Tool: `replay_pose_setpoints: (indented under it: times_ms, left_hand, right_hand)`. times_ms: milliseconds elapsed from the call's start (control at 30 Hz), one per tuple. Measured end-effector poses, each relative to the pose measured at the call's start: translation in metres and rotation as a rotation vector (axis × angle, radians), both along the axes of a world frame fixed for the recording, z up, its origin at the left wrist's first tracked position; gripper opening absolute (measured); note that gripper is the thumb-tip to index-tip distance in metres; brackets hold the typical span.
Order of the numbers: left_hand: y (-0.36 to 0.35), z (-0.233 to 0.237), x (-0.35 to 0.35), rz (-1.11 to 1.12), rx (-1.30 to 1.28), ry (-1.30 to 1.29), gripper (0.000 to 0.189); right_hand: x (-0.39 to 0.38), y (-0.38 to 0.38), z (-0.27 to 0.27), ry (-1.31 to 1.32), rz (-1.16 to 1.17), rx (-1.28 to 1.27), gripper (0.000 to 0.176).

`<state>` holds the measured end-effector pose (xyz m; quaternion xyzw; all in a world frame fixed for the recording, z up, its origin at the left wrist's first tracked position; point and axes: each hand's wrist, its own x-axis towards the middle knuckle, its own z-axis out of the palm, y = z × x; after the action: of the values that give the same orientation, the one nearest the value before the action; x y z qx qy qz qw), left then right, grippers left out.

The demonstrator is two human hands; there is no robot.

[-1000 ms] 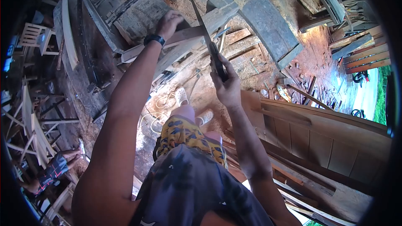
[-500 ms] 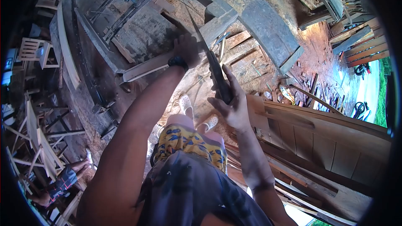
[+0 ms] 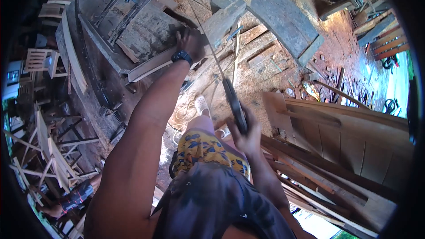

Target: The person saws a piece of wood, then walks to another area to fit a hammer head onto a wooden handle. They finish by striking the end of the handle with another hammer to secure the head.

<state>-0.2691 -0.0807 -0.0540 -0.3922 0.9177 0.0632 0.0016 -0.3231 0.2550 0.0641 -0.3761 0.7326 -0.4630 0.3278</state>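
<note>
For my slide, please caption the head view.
Right hand grips a long-bladed tool; left hand is at a wooden beam.

A worker's right hand (image 3: 246,136) has drawn the saw (image 3: 235,107) back toward the body, near the yellow shorts (image 3: 206,150), from farther out a second earlier. The left hand (image 3: 191,45) has shifted right, closer to the blade. At left, a co-worker's (image 3: 76,198) foot, visible moments ago, is now hidden.
</note>
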Motion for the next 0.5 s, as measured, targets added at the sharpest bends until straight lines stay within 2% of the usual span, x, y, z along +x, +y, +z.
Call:
replay_pose_setpoints:
  times_ms: [67,133,200,267,300,333,400,433,467,500]
  left_hand:
    - [-0.004,-0.008,0.0,-0.002,-0.035,-0.022,0.054]
    - [-0.004,-0.019,0.003,-0.018,-0.153,0.115,0.044]
    - [-0.005,-0.017,0.004,-0.059,-0.201,0.13,0.044]
    - [-0.006,-0.01,0.003,-0.06,-0.068,0.129,0.046]
    - [-0.005,-0.007,0.003,-0.072,-0.119,0.116,0.048]
    - [-0.009,-0.005,0.0,-0.088,-0.126,0.114,0.048]
    - [-0.009,-0.007,0.0,-0.029,-0.027,0.017,0.055]
    - [-0.017,-0.021,0.003,-0.042,-0.044,0.028,0.051]
    - [-0.021,-0.023,0.004,-0.046,-0.053,0.022,0.051]
    - [-0.021,-0.025,0.005,-0.064,-0.068,0.029,0.049]
  right_hand:
    - [0.012,0.077,0.02,-0.032,-0.03,0.081,0.059]
    - [0.023,0.142,0.057,-0.035,-0.034,0.165,0.059]
    - [0.037,0.192,0.076,-0.033,-0.082,0.175,0.061]
    - [0.033,0.178,0.093,0.399,0.095,0.119,0.062]
    - [0.032,0.181,0.078,0.09,-0.024,0.154,0.06]
    - [0.026,0.157,0.055,0.091,-0.031,0.018,0.058]
    - [0.008,0.087,0.027,0.001,-0.031,0.029,0.059]
    - [0.003,0.048,-0.003,0.021,-0.066,-0.045,0.06]
    - [-0.004,0.008,-0.015,-0.078,-0.077,0.042,0.057]
    - [-0.013,-0.031,-0.033,-0.037,-0.067,0.062,0.058]
